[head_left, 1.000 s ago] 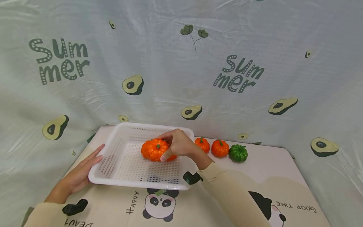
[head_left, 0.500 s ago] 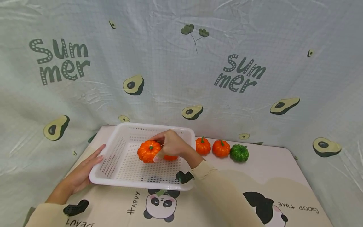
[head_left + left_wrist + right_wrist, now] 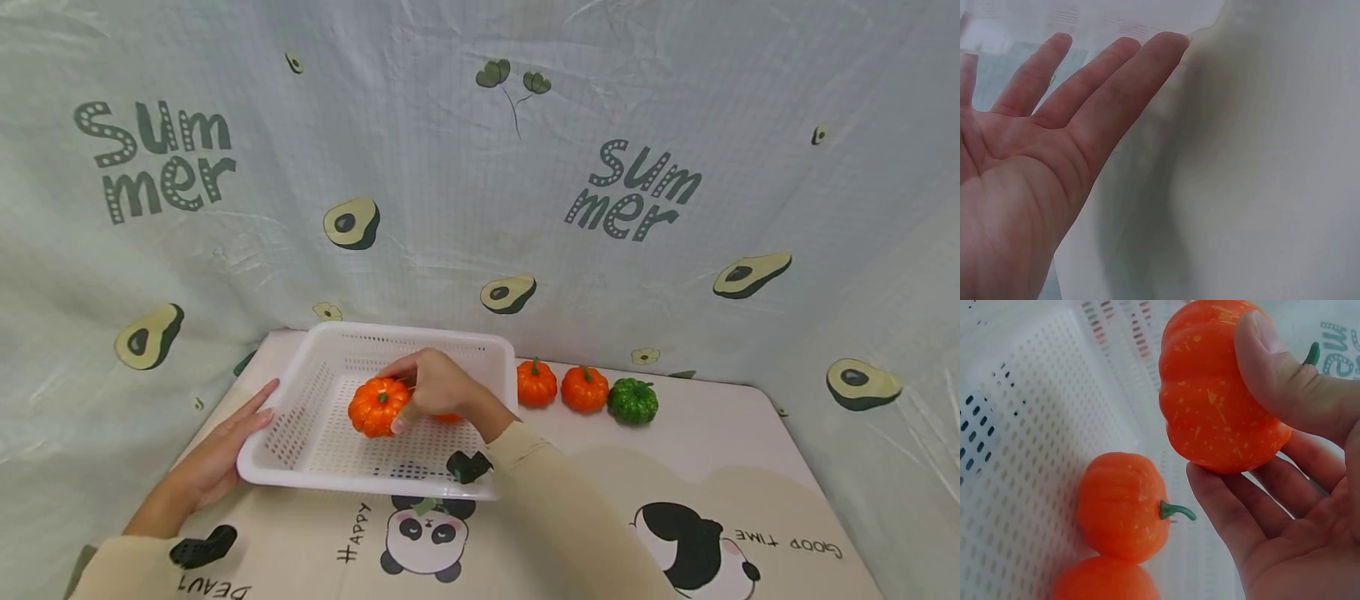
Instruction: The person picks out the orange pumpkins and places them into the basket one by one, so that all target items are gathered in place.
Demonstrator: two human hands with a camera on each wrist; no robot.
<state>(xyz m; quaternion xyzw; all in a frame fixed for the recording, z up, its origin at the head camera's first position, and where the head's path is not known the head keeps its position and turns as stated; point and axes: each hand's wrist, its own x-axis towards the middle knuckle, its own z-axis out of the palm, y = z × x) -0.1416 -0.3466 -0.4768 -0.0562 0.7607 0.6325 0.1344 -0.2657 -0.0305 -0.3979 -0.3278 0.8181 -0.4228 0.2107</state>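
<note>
My right hand (image 3: 438, 385) holds an orange mini pumpkin (image 3: 372, 407) inside the white perforated plastic basket (image 3: 375, 482). In the right wrist view the thumb presses on one side of this pumpkin (image 3: 1210, 394) and the fingers lie against the other. Below it in that view, two more orange pumpkins (image 3: 1122, 506) sit together on the basket floor; the head view shows only a sliver of orange under the hand. At the basket's left side is my left hand (image 3: 213, 458), fingers straight, the tips at the basket wall; in the left wrist view the palm (image 3: 1016, 187) faces the camera.
Right of the basket, two orange pumpkins (image 3: 585, 389) and a green one (image 3: 633, 402) stand in a row on the table. The table's cloth (image 3: 427, 542) has panda prints. A pale curtain (image 3: 435, 167) printed with avocados hangs behind.
My right hand has carried the orange pumpkin leftward and a little nearer within the basket, away from the orange under the hand. The left hand has stayed at the basket's side.
</note>
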